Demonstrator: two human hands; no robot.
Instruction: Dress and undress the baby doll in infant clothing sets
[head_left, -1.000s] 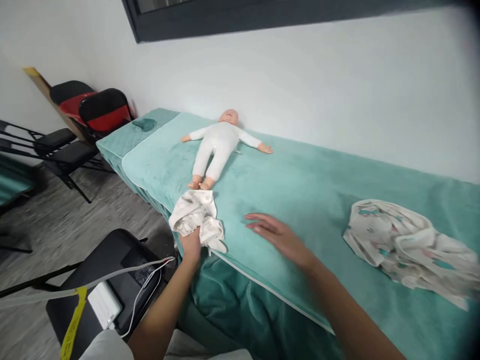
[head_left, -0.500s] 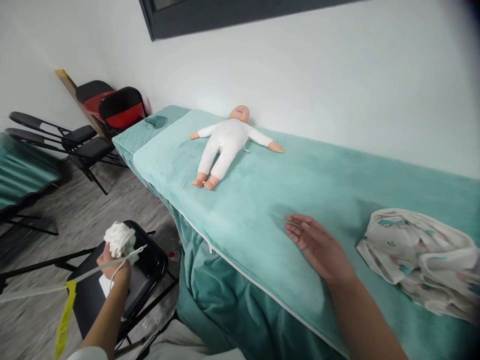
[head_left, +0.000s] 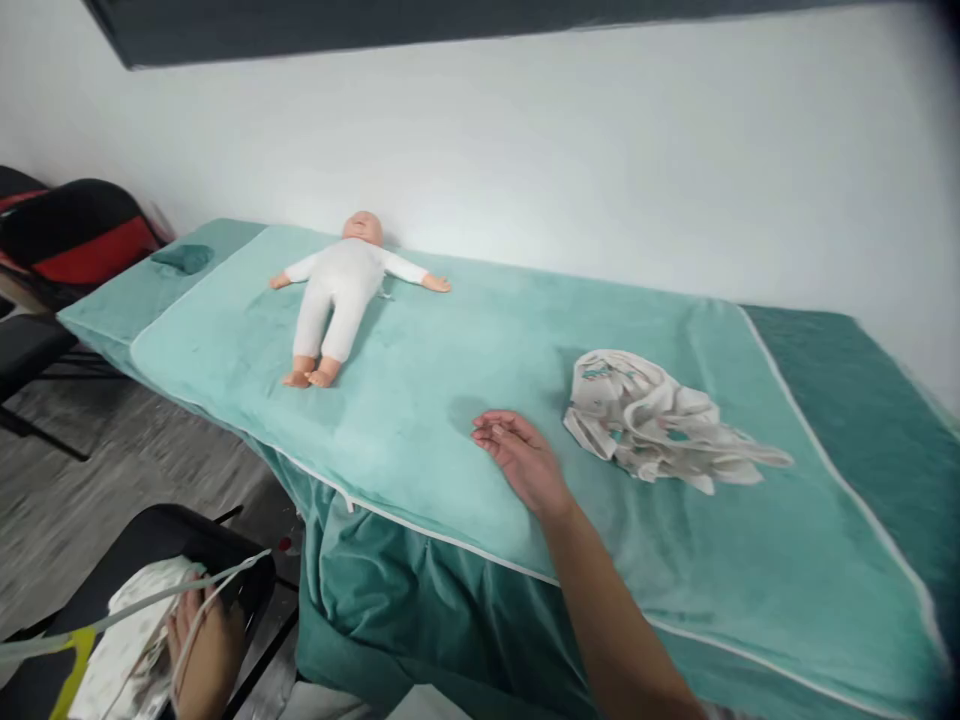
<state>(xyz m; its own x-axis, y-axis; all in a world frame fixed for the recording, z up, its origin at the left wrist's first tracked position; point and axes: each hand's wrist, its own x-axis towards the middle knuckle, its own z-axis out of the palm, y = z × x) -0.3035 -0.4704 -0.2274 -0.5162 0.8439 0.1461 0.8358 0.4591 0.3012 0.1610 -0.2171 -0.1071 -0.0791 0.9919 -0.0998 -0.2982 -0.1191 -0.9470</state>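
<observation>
On the lower left, my left hand [head_left: 206, 645] is at the edge of a folded white cloth with a faint pattern [head_left: 124, 640], its fingers bent over the cloth's right side. The cloth lies on a black folding chair [head_left: 180, 528]. A pale strap and a thin cord cross in front of this hand. Over the green bed, my right hand [head_left: 525, 462] holds nothing, its fingers loosely extended. To its right lies a crumpled white garment with green prints [head_left: 660, 420]. A baby doll in a white suit [head_left: 341, 280] lies on its back, arms spread.
The bed [head_left: 480, 340] has a teal cover and runs along a white wall [head_left: 525, 150]. A face hole [head_left: 184, 258] is at its left end. Black and red chairs [head_left: 90, 235] stand at the far left. A yellow tag [head_left: 73, 675] hangs from the strap.
The view has swung right, bringing the bed's right end into sight. My left hand no longer shows the bunched white cloth and is now at the folded cloth. My right hand stays over the bed.
</observation>
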